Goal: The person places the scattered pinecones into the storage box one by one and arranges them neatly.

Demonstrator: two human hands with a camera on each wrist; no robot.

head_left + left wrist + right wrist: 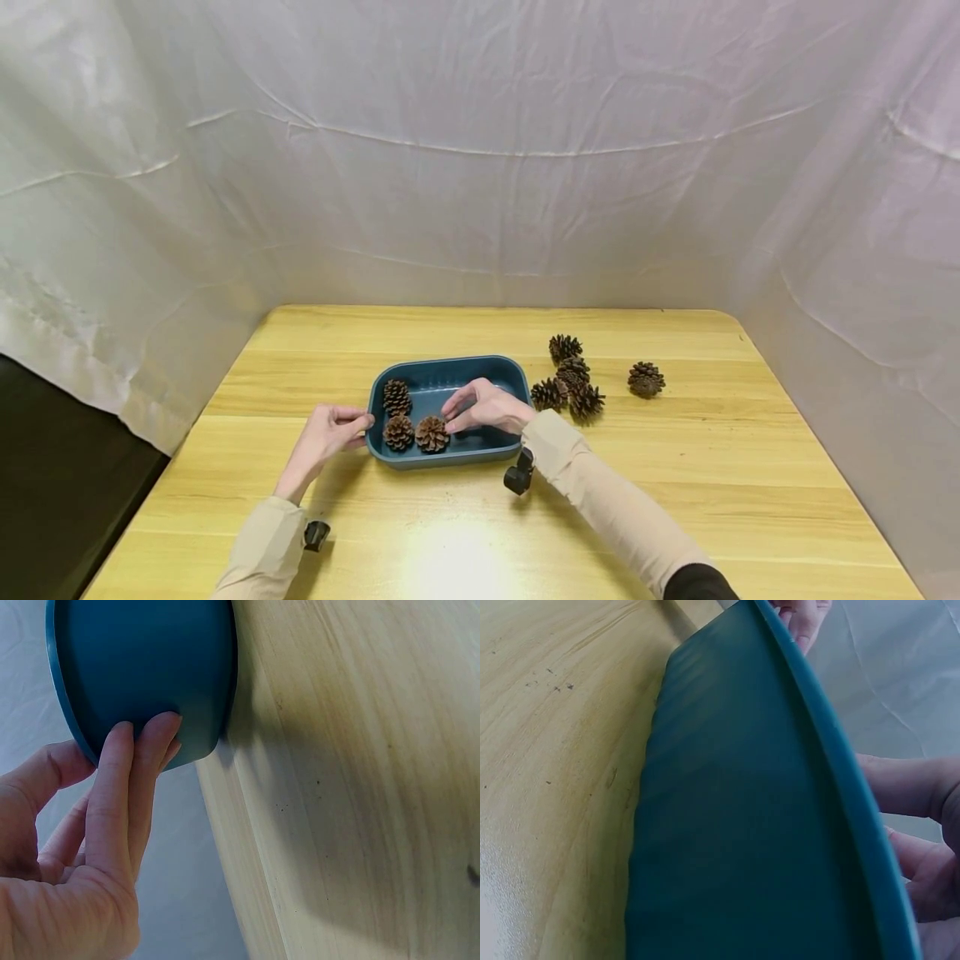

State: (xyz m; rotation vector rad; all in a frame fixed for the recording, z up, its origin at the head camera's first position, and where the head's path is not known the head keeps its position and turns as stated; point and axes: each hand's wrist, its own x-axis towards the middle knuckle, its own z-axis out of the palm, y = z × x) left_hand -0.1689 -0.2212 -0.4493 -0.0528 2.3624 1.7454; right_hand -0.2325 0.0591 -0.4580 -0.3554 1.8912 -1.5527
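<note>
A dark teal rectangular tub stands on the table with three brown pine cones in its left half. One cone lies toward the back, and a second cone is in front of it. Beside that one is a third cone. My left hand pinches the tub's left end, thumb at the rim and fingers against the outer wall. Reaching into the tub over its right side, my right hand has its fingertips at the third cone's right edge, with a gap between thumb and fingers.
To the right of the tub, several pine cones lie in a cluster close to its rim. A single cone sits farther right. Pale cloth hangs behind and beside the wooden table.
</note>
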